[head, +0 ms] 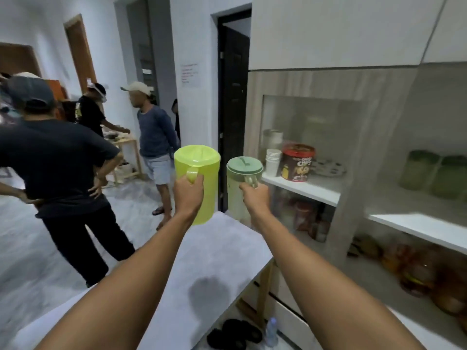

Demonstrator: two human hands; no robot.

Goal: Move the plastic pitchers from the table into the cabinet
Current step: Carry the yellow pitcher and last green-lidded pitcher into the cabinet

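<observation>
My left hand grips the handle of a bright yellow-green plastic pitcher with a lid, held in the air above the far end of the grey table. My right hand grips the handle of a pale green pitcher with a darker green lid, held beside the first. Both pitchers are upright. The cabinet stands to the right, its white shelf just right of the pale pitcher. Two more green pitchers show blurred in the cabinet's right compartment.
On the shelf stand stacked white cups, a red-lidded tin and a patterned plate. Jars fill the lower shelves. Three people stand on the left. Black shoes and a water bottle lie on the floor under the table.
</observation>
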